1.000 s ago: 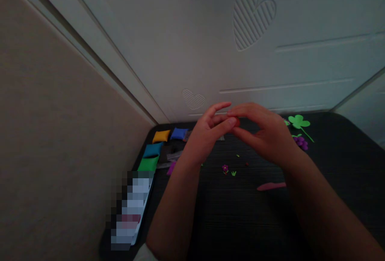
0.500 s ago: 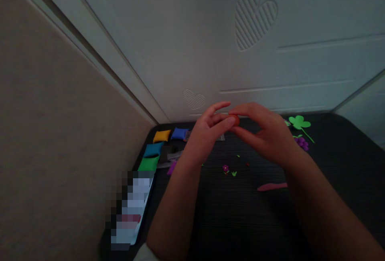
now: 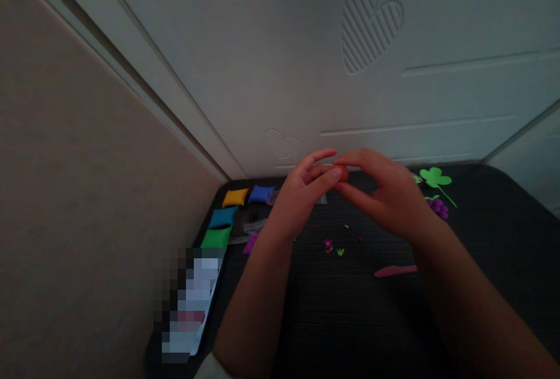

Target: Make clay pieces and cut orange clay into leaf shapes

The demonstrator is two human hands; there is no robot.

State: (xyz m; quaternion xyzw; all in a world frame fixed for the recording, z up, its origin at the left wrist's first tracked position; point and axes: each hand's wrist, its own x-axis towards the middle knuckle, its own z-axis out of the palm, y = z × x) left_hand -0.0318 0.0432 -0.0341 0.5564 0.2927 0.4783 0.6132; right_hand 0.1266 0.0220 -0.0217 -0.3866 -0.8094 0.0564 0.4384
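Between my two hands, above the far part of the dark table, is a small red-orange lump of clay (image 3: 344, 174). My left hand (image 3: 306, 183) pinches it from the left with thumb and fingers, the index finger stretched out above. From the right, my right hand (image 3: 385, 189) closes on the same lump with thumb and fingertips. Fingers cover part of the clay. On the table below lie a tiny purple flower (image 3: 328, 244), a small green grass-like piece (image 3: 340, 252) and a red bit (image 3: 359, 238).
A pink modelling knife (image 3: 394, 271) lies by my right forearm. Farther right are a green clover shape (image 3: 436, 178) and a purple clay cluster (image 3: 438, 208). Along the left edge sit yellow (image 3: 235, 197), blue (image 3: 261, 194) and green (image 3: 216, 238) clay packets and a blurred phone-like screen (image 3: 192, 303).
Hardly anything differs. Both hands keep their hold on the red-orange clay, with only a very slight shift of the fingers.
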